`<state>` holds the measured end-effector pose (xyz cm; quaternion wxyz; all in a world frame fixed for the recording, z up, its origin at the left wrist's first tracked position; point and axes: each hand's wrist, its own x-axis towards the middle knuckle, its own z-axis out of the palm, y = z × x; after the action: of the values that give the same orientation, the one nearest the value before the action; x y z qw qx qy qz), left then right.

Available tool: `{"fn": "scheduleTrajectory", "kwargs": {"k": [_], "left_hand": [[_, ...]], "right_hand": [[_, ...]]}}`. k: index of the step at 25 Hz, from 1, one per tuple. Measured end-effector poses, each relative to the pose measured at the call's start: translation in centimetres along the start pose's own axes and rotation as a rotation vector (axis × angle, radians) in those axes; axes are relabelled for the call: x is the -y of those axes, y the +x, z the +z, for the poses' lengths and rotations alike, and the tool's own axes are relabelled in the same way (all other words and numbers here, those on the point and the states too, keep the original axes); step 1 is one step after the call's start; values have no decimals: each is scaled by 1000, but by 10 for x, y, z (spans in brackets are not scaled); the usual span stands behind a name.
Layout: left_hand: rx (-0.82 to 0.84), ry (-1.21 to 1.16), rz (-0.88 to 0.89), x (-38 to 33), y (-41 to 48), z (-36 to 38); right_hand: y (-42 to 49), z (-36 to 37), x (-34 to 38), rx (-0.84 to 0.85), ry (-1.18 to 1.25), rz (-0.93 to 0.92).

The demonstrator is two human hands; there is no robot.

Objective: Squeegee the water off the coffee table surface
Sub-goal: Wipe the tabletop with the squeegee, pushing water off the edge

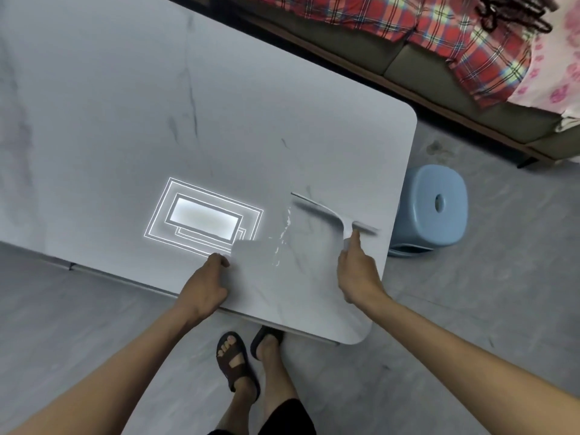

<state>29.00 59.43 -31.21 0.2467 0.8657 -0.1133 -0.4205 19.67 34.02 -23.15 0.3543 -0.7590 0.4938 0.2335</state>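
A white marble-look coffee table [157, 105] fills the upper left of the head view. My right hand [357, 277] grips the handle of a white squeegee [332, 215] whose blade lies on the tabletop near the right edge, blurred by motion. A thin streak of water [284, 233] glistens just left of the blade. My left hand [207, 284] rests on the table's near edge with its fingers curled down against the surface, holding nothing.
A light blue plastic stool [433, 208] stands on the grey floor just right of the table. A sofa [439, 86] with plaid and pink cloth runs along the top right. My sandalled feet [248, 350] are under the near corner. A ceiling lamp reflection [204, 218] shines on the tabletop.
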Motion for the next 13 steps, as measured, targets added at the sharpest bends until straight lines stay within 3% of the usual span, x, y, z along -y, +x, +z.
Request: {"fn": "scheduleTrajectory", "kwargs": {"k": [3, 7, 10, 13], "left_hand": [[-193, -161, -133, 13, -10, -1], [-420, -251, -221, 40, -21, -2], [-470, -204, -225, 55, -24, 2], [-407, -161, -205, 53, -14, 11]], "right_hand": [[-10, 9, -13, -27, -255, -337], [-8, 42, 0, 159, -616, -798], [5, 72, 20, 259, -808, -1078], [28, 83, 31, 187, -934, -1155]]}}
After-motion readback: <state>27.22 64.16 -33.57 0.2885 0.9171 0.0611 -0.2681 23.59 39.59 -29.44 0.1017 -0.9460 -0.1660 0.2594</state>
